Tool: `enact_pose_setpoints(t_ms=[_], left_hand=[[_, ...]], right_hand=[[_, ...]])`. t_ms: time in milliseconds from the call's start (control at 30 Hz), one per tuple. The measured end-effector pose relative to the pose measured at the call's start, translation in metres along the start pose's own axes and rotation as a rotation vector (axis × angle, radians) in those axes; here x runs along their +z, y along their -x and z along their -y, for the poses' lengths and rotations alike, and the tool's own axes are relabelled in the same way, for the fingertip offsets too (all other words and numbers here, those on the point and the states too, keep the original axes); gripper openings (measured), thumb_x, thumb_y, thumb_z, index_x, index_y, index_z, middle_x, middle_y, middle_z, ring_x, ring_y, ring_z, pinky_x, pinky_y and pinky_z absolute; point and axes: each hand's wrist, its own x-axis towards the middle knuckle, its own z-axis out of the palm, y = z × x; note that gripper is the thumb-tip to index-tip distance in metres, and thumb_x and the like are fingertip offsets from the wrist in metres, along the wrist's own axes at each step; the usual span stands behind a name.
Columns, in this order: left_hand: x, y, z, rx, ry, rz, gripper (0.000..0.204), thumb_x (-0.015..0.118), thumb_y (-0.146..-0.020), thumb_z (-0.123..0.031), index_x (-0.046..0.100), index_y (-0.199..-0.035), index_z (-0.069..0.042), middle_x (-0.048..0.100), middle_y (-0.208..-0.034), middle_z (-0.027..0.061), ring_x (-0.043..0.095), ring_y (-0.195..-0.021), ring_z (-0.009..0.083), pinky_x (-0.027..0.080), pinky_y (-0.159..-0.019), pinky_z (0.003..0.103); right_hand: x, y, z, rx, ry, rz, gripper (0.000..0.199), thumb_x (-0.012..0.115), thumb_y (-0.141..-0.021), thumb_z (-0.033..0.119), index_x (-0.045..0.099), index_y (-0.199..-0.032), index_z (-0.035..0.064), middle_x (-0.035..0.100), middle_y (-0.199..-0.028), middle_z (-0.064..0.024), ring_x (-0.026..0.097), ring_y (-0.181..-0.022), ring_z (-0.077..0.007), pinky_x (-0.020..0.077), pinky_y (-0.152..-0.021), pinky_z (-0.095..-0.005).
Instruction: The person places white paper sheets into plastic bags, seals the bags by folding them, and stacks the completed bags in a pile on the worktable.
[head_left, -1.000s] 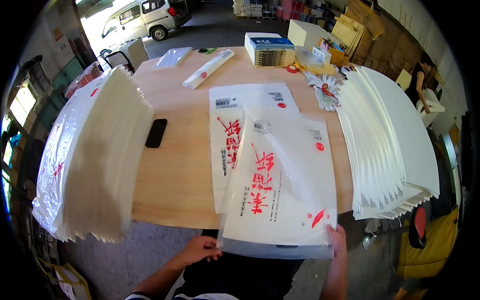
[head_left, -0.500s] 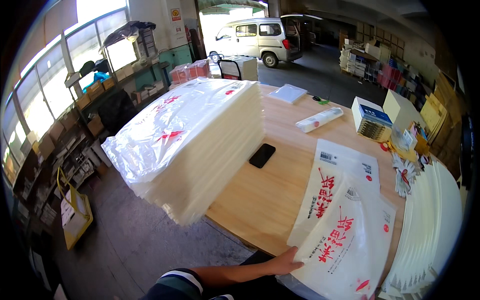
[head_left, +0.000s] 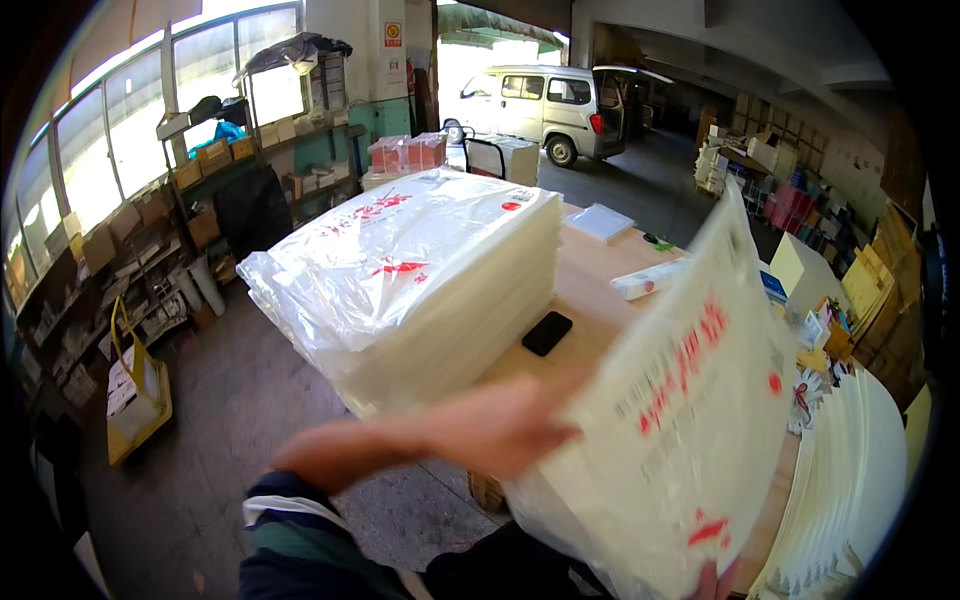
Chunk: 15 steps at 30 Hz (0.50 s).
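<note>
A flat pack of white paper in a clear plastic bag (head_left: pixel 690 400), printed in red, stands tilted up off the table in front of me. My left hand (head_left: pixel 515 425), blurred by motion, is closed on its left edge. At the bag's lower edge my right hand (head_left: pixel 712 582) grips it; only a few fingers show, the rest being cut off by the picture's edge. Left of the pack rises a tall stack of similar bagged paper (head_left: pixel 470 300), its top wrapped in shiny plastic. A black phone (head_left: pixel 547 333) lies on the table between them.
On the wooden table (head_left: pixel 598 270) are a rolled clear-wrapped bundle (head_left: pixel 648 280) and a flat clear packet (head_left: pixel 600 222). Fanned white sheets (head_left: pixel 850 480) and white gloves (head_left: pixel 805 395) are at the right. A yellow trolley (head_left: pixel 138 390) stands on the floor; a van (head_left: pixel 540 105) is parked beyond.
The bagged pack has been raised from lying on the table to a steep tilt. My left hand has moved up and left with its edge; fingers of my right hand now show below. The view has shifted.
</note>
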Motion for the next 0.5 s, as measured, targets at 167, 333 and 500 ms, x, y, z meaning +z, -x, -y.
enact_pose_setpoints(t_ms=[167, 333, 500], left_hand=[[-0.154, 0.041, -0.005, -0.088, -0.101, -0.474, 0.055, 0.067, -0.088, -0.009, 0.046, -0.139, -0.001, 0.06, -0.121, 0.0076, 0.057, -0.11, 0.0155, 0.048, -0.096, 0.033], [-0.298, 0.126, 0.029, -0.279, -0.344, -0.876, 0.052, 0.063, -0.084, -0.001, 0.053, -0.135, -0.001, 0.063, -0.117, 0.0056, 0.059, -0.105, 0.0161, 0.047, -0.093, 0.031], [-0.391, 0.184, 0.154, -0.413, -0.59, -0.727, 0.043, 0.064, -0.076, 0.006, 0.064, -0.118, -0.002, 0.065, -0.096, 0.0025, 0.06, -0.091, 0.0146, 0.051, -0.082, 0.031]], right_hand=[[0.181, -0.042, 0.041, -0.278, -0.063, 0.399, 0.046, 0.049, -0.091, 0.005, 0.047, -0.136, -0.0026, 0.057, -0.126, -0.0112, 0.055, -0.112, -0.0189, 0.0443, -0.098, -0.0331], [0.393, -0.042, 0.027, -0.24, -0.132, 0.691, 0.038, 0.056, -0.095, 0.015, 0.046, -0.13, 0.002, 0.059, -0.101, -0.0075, 0.06, -0.086, -0.0154, 0.0563, -0.06, -0.0343], [0.498, 0.007, -0.012, -0.212, 0.117, 0.651, 0.042, 0.06, -0.092, 0.019, 0.042, -0.121, -0.0044, 0.063, -0.092, -0.0205, 0.068, -0.082, -0.0321, 0.0572, -0.052, -0.0371]])
